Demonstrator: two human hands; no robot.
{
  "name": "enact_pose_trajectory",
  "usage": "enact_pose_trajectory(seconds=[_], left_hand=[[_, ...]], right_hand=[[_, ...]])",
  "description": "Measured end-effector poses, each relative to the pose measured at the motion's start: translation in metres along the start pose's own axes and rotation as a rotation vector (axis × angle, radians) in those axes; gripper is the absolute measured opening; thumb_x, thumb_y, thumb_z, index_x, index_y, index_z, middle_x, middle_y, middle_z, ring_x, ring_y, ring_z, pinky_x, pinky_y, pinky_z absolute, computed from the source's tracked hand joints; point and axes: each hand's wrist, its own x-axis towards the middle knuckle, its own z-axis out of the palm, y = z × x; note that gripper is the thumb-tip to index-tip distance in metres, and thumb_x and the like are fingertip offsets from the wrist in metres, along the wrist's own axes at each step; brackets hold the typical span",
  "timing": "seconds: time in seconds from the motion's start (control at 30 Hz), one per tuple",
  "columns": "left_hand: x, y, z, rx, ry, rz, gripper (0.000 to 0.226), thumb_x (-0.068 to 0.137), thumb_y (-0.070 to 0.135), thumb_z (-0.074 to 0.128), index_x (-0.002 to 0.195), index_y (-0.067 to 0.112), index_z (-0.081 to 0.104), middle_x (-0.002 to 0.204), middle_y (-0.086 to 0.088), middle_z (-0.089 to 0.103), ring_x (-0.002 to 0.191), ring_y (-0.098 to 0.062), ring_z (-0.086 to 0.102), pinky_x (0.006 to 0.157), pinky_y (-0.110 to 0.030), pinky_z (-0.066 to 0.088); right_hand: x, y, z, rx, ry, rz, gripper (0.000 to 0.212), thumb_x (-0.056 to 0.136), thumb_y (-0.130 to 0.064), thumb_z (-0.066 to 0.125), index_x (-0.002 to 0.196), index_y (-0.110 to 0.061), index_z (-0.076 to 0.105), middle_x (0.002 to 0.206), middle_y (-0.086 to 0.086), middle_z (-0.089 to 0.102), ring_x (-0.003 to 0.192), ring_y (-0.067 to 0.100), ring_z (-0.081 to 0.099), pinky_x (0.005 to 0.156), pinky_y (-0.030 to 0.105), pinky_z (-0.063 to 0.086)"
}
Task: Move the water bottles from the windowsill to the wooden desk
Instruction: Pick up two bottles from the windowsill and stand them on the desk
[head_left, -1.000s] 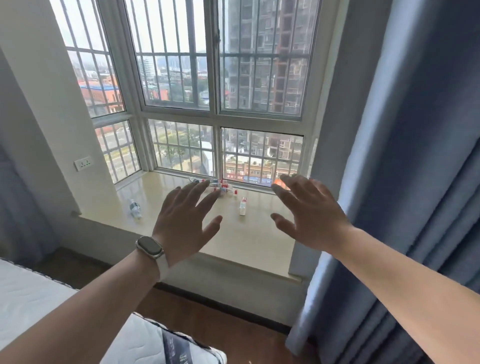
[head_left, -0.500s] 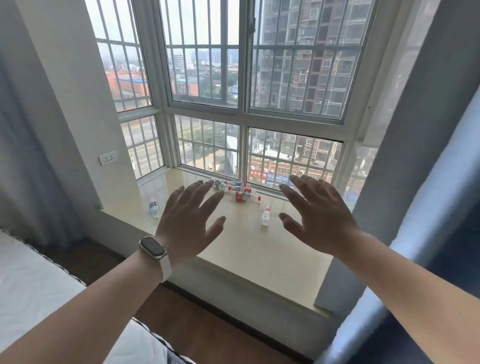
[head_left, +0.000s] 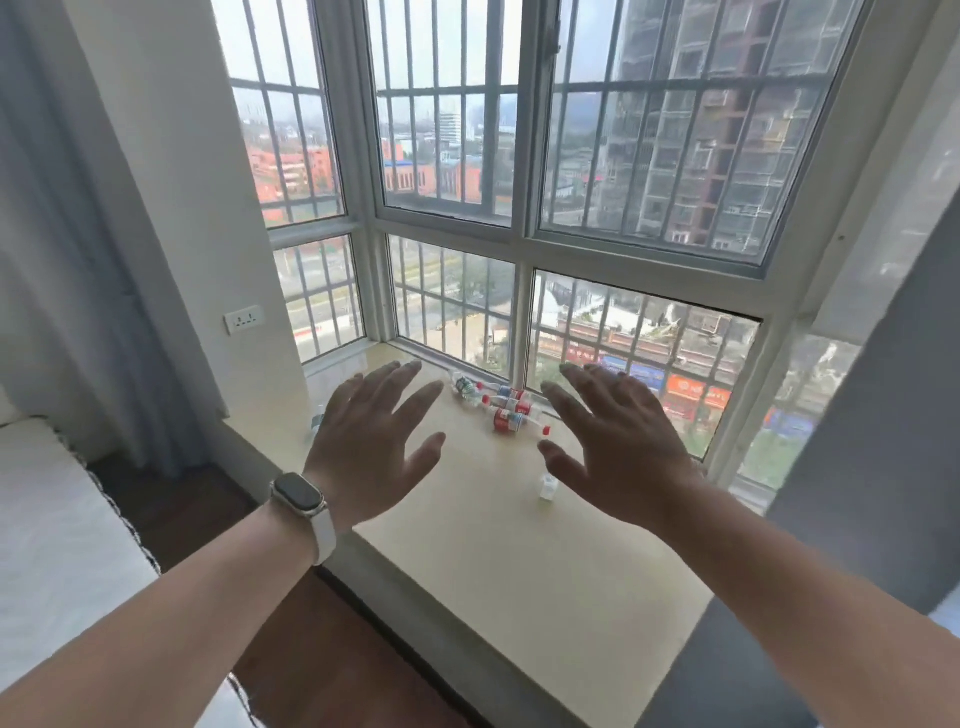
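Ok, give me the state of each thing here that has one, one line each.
left hand: open, fingers spread, holding nothing.
right hand: open, fingers spread, holding nothing.
bottle cluster: capped, lying on their sides on the windowsill by the glass.
small bottle: standing upright, apart from the cluster.
watch: strapped on the left wrist, screen dark.
wall socket: nothing plugged in.

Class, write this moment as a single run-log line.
phase: reach | left hand: open, empty | right hand: open, empty | clear plastic red-labelled water bottles: lying on beige stone windowsill, untouched
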Motion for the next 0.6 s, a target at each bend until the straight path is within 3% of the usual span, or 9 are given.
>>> enact_pose_trajectory(seconds=[0.33,0.6], left_hand=[[0.026,0.000,0.018,0.076,-0.017,-0.067,0.054,0.091,0.048,0.045,0.135,0.018,0.056,0.143,-0.011,0.053,0.133,-0.032,0.045,0.109,-0.051,0.027],[0.026,-0.044,0.039,0.106,-0.036,-0.103,0.053,0.091,0.046,0.046,0.132,0.016,0.059,0.139,-0.013,0.054,0.130,-0.033,0.048,0.105,-0.054,0.034]], right_hand=[[0.043,0.018,0.024,0.129,0.050,-0.073,0.064,0.091,-0.057,0.039,0.141,-0.018,0.049,0.147,0.011,0.047,0.134,0.034,0.042,0.109,0.049,0.032],[0.083,-0.005,0.069,0.183,0.063,-0.144,0.061,0.090,-0.054,0.047,0.139,-0.017,0.051,0.144,0.010,0.049,0.132,0.034,0.044,0.106,0.047,0.035]])
